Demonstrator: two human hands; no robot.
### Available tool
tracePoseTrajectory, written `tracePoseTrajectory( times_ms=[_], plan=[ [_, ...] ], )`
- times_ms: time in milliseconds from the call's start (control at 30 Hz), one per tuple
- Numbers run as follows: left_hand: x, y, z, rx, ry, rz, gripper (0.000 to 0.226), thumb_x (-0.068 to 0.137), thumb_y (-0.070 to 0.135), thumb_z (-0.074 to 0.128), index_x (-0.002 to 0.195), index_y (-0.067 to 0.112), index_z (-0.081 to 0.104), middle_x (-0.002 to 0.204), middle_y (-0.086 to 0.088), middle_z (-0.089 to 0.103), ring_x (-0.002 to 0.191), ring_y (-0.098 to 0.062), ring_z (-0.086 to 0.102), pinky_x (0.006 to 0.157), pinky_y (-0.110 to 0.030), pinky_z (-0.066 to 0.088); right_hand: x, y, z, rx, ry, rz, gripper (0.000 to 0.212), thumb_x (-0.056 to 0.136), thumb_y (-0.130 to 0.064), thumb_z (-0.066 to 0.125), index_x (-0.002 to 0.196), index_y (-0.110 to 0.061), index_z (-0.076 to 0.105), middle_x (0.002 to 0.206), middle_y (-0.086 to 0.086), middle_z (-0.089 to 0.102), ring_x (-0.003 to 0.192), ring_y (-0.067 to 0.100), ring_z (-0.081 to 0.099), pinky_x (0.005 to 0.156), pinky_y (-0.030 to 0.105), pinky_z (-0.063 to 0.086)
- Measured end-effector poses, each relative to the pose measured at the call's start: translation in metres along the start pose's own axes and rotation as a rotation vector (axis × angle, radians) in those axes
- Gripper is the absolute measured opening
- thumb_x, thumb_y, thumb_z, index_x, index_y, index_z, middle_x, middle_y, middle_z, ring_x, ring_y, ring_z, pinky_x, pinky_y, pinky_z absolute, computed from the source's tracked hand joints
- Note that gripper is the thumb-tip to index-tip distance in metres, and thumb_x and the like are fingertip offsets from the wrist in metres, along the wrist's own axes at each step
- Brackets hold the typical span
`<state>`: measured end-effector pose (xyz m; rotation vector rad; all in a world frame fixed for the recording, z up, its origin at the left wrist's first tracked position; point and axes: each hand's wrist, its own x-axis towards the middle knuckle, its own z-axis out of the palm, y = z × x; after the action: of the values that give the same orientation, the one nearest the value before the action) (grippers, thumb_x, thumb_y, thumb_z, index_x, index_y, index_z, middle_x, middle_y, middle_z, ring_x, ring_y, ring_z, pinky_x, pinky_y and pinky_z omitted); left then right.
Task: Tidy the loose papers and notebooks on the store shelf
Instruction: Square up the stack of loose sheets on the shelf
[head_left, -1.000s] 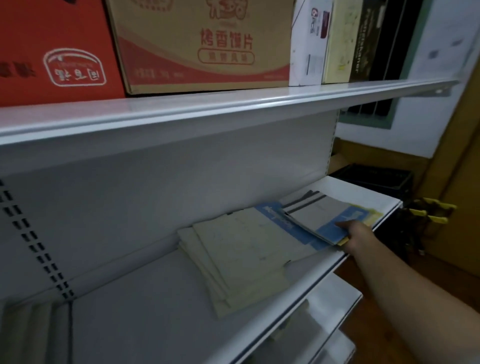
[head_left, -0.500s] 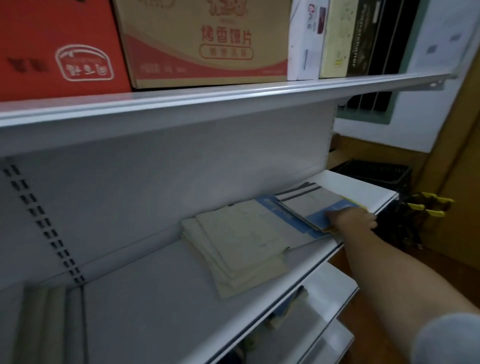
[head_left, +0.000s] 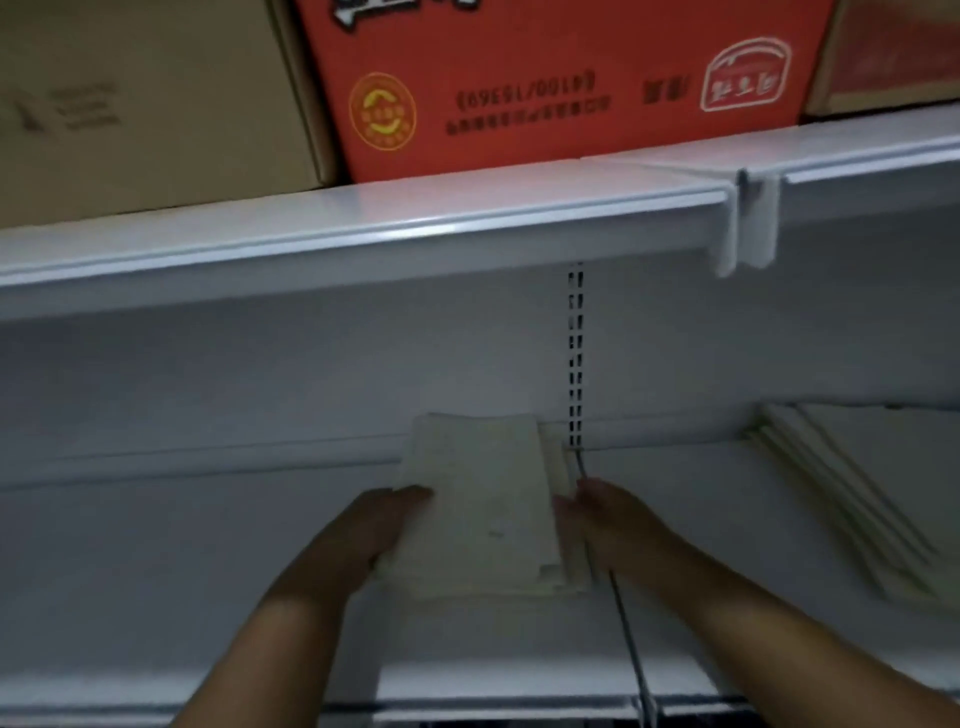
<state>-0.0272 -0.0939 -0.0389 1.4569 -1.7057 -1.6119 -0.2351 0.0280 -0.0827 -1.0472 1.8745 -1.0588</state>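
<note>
Both hands are on the one cream stack of papers (head_left: 483, 509), which sits on the white shelf (head_left: 182, 571) right between them. The left hand (head_left: 371, 527) has the stack's left edge. One digit lies over the top sheet and the other fingers are tucked under or behind the paper where I can't see them, so it reads as a pinch on that edge. The right hand (head_left: 610, 525) is snug against the right edge with its fingertips pointing at the back wall. It's smeary there, and I honestly can't tell whether it's clamping the stack or just pushing flat against it. The sheets on that side are staggered, with a few edges poking out past the top one. I can't tell if the near end is lifted or lying flat either. Whatever is on the top sheet is too faint to read.

Just beyond the right fingertips a slotted upright (head_left: 575, 364) runs up the back wall. A dark seam (head_left: 629, 644) in the shelf ducks under the right hand and comes out again toward the front lip. Well off to the right of the grip there's a second pile (head_left: 857, 499) of pale sheets that runs out of view. Above the grip, the upper shelf (head_left: 363, 221) carries a red box (head_left: 545, 78) with its print upside down and a brown carton (head_left: 135, 104) to the left of it, both cropped at the top.
</note>
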Motion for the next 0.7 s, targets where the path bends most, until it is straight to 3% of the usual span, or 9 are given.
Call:
tracePoseTrajectory(
  times_ms=[67, 100, 167, 233, 300, 400, 533, 633, 700],
  plan=[
    [0.001, -0.001, 0.0, -0.042, -0.039, -0.025, 0.037, 0.083, 0.032, 0.066, 0.104, 0.001, 0.068, 0.098, -0.019, 0.071, 0.09, -0.035, 0.068, 0.087, -0.045, 0.054, 0.014, 0.003, 0.02, 0.139, 0.038, 0.066, 0.096, 0.055, -0.074, 0.065, 0.131, -0.018, 0.052, 0.134, 0.005, 0.057, 0.113, 0.022, 0.06, 0.095, 0.038, 0.052],
    [0.006, -0.004, -0.002, -0.065, -0.049, -0.022, 0.039, 0.082, 0.031, 0.067, 0.106, 0.0, 0.067, 0.096, -0.019, 0.072, 0.086, -0.033, 0.069, 0.082, -0.042, 0.056, 0.019, 0.004, 0.029, 0.26, 0.053, 0.1, 0.102, 0.049, -0.073, 0.07, 0.132, -0.017, 0.051, 0.135, 0.007, 0.055, 0.113, 0.026, 0.06, 0.088, 0.042, 0.056],
    [0.01, -0.005, -0.003, -0.123, -0.075, -0.047, 0.031, 0.085, 0.029, 0.064, 0.101, 0.002, 0.068, 0.081, -0.012, 0.074, 0.07, -0.026, 0.071, 0.063, -0.032, 0.059, 0.018, 0.001, 0.04, 0.367, 0.098, 0.129, 0.087, 0.064, -0.051, 0.077, 0.137, -0.015, 0.045, 0.137, 0.007, 0.052, 0.107, 0.028, 0.063, 0.06, 0.03, 0.059],
    [0.012, -0.005, -0.005, -0.205, -0.125, -0.104, 0.03, 0.084, 0.031, 0.065, 0.098, 0.005, 0.068, 0.081, -0.01, 0.075, 0.072, -0.025, 0.071, 0.06, -0.031, 0.058, 0.015, 0.002, 0.039, 0.387, 0.096, 0.119, 0.075, 0.074, -0.034, 0.075, 0.139, -0.014, 0.042, 0.135, 0.009, 0.053, 0.1, 0.027, 0.065, 0.051, 0.025, 0.056],
    [0.012, -0.002, -0.007, -0.26, -0.173, -0.139, 0.045, 0.075, 0.04, 0.072, 0.106, 0.007, 0.066, 0.1, -0.014, 0.073, 0.091, -0.029, 0.069, 0.076, -0.038, 0.057, 0.01, 0.007, 0.034, 0.422, 0.077, 0.07, 0.067, 0.075, -0.031, 0.075, 0.134, -0.016, 0.048, 0.127, 0.008, 0.06, 0.096, 0.026, 0.068, 0.066, 0.036, 0.061],
    [0.019, 0.002, -0.008, -0.279, -0.235, -0.163, 0.064, 0.062, 0.049, 0.076, 0.112, 0.01, 0.065, 0.109, -0.013, 0.071, 0.101, -0.029, 0.067, 0.091, -0.044, 0.053, 0.0, 0.008, 0.028, 0.429, 0.076, 0.014, 0.045, 0.079, -0.023, 0.072, 0.122, -0.02, 0.059, 0.113, 0.002, 0.069, 0.095, 0.023, 0.07, 0.083, 0.046, 0.057],
    [0.021, 0.004, -0.002, -0.335, -0.26, -0.165, 0.046, 0.075, 0.042, 0.072, 0.107, 0.01, 0.066, 0.103, -0.014, 0.073, 0.095, -0.027, 0.069, 0.082, -0.04, 0.056, -0.009, 0.006, 0.022, 0.542, 0.029, -0.073, 0.043, 0.076, -0.014, 0.072, 0.117, -0.022, 0.061, 0.111, 0.002, 0.071, 0.096, 0.022, 0.07, 0.084, 0.041, 0.056],
    [0.02, 0.0, 0.007, -0.37, -0.276, -0.164, 0.052, 0.066, 0.035, 0.078, 0.108, 0.006, 0.067, 0.103, -0.016, 0.073, 0.097, -0.031, 0.068, 0.087, -0.044, 0.054, -0.017, 0.002, 0.019, 0.602, 0.001, -0.094, 0.043, 0.075, -0.009, 0.068, 0.114, -0.026, 0.062, 0.108, -0.001, 0.073, 0.097, 0.022, 0.07, 0.088, 0.044, 0.054],
    [0.015, -0.002, 0.012, -0.37, -0.269, -0.146, 0.048, 0.065, 0.026, 0.079, 0.105, 0.002, 0.066, 0.094, -0.017, 0.074, 0.089, -0.031, 0.07, 0.081, -0.042, 0.056, -0.02, 0.0, 0.017, 0.578, -0.036, -0.079, 0.054, 0.068, -0.013, 0.067, 0.119, -0.027, 0.059, 0.11, -0.001, 0.072, 0.098, 0.022, 0.069, 0.087, 0.044, 0.055]
  ],
)
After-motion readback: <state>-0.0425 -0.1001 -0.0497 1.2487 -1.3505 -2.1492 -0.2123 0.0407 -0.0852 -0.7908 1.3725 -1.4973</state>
